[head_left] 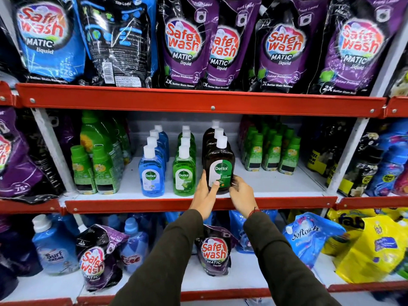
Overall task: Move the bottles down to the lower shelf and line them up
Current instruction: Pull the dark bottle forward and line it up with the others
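Brown Dettol bottle is the one in hand: left hand wraps its lower left side, thumb across the label front, fingers behind and out of sight; right hand cups the lower right edge, fingertips on the label corner. Both are closed round the base, neither fully clenched. Bottle stands upright at the front edge of the middle shelf, head of a brown row running back toward 12 o'clock. At 9 o'clock from it, just beside, is the green row, then the blue row further on at 9. Small green bottles sit at 2 o'clock, well apart. Looks like a squaring-up step rather than a lift, though I can't rule out a lift. To do it well: keep the grip low, slide rather than tip, label facing out, front face level with the green and blue leaders. Watch the gap at 9 o'clock; a nudge left would knock the green leader. The brown one behind is nearly touching, so push back gently or the row buckles. Red lip at 6 o'clock is the datum. Bottom shelf holds pouches, crowded.
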The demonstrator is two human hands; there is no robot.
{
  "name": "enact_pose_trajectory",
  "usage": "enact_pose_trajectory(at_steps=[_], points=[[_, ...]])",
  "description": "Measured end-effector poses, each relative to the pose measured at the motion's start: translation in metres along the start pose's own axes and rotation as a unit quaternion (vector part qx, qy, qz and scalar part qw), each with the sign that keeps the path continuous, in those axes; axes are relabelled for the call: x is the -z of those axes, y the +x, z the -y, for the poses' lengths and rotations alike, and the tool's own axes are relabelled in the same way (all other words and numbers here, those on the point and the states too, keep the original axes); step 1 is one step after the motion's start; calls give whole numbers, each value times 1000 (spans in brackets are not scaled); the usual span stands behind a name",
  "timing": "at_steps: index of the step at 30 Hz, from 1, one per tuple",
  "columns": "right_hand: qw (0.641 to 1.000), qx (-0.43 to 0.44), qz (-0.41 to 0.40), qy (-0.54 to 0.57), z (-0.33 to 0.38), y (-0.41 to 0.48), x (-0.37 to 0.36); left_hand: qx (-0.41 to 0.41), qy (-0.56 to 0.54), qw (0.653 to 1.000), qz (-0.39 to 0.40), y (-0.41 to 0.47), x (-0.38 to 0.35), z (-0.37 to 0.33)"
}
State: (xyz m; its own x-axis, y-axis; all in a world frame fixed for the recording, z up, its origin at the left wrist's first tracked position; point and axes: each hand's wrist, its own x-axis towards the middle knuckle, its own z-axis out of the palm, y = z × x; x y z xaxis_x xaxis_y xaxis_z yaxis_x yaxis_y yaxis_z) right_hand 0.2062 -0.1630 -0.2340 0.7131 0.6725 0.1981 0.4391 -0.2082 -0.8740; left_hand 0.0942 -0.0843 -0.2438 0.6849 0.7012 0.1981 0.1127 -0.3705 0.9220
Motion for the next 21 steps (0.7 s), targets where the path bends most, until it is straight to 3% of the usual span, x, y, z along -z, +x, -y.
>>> enact_pose_trajectory(at_steps=[7, 9, 12, 14, 16, 21], points=[[1000, -9, -11, -13, 6, -6, -3, -7, -23, 1000, -15, -5, 3, 3], [998, 1, -67, 21, 9, -14, -6, -63, -50, 995, -57, -16, 6, 6], [984, 66, -142, 90, 21, -32, -15, -146, -12, 970, -192, -32, 17, 9], [982, 98, -105, 121, 29, -40, -28, -150, -24, 948, -280, -32, 27, 10], [987, 94, -30, 130, 37, -46, -45, -110, -73, 943, -307, -27, 38, 12], [990, 51, 79, 106, 56, -42, -71, -23, -113, 972, -206, -14, 60, 22]])
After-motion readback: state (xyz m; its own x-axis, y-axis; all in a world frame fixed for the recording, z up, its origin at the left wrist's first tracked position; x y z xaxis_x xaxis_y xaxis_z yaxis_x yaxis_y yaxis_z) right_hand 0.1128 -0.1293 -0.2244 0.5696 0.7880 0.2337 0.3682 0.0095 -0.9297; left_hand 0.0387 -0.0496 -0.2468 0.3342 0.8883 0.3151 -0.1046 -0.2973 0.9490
